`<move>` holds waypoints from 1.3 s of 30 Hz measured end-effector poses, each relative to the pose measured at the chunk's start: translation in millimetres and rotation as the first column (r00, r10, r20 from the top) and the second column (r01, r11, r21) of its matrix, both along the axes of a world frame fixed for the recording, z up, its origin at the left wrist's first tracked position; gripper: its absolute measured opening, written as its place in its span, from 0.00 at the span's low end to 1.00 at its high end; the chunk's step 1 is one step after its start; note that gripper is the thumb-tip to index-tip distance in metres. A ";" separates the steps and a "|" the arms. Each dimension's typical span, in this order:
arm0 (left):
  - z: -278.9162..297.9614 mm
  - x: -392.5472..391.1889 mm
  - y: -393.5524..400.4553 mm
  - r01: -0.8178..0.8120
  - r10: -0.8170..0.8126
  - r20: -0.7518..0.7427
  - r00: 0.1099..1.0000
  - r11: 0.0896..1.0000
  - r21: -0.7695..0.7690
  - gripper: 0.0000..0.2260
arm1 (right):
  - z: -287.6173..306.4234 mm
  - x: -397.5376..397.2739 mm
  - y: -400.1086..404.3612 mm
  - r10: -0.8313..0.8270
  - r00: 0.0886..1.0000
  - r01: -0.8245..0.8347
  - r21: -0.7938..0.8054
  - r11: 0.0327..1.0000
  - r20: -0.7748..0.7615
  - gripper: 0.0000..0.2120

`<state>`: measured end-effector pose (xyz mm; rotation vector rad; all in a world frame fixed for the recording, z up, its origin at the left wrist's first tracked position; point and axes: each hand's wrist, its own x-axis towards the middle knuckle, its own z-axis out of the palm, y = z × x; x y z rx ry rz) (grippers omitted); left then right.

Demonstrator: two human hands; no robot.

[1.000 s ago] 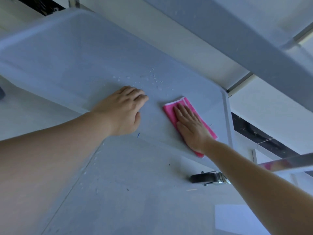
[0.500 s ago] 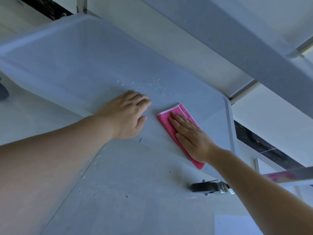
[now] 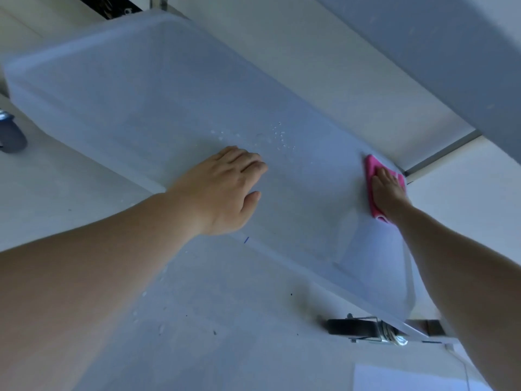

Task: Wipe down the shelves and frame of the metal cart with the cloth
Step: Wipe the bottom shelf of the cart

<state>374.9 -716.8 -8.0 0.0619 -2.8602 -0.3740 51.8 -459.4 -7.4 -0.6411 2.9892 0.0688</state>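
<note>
Head view: folded pink cloth (image 3: 372, 176) at far right edge of pale grey metal cart shelf (image 3: 146, 88), pressed flat under right hand (image 3: 387, 194), fingers together. Left hand (image 3: 225, 190) resting flat mid-shelf, fingers together, beside scattered water droplets (image 3: 277, 136). Black caster wheel (image 3: 349, 327) below.

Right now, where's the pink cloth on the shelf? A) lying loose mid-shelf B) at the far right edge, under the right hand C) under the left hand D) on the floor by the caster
B: the right hand presses the pink cloth flat by the shelf's right rim, while the left hand rests bare mid-shelf.
</note>
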 end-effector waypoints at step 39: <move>24.7 28.7 -66.4 -0.195 0.192 -0.130 0.973 0.981 -0.007 0.19 | 12.8 221.6 -71.4 0.690 0.711 -0.689 -0.063 0.722 0.138 0.25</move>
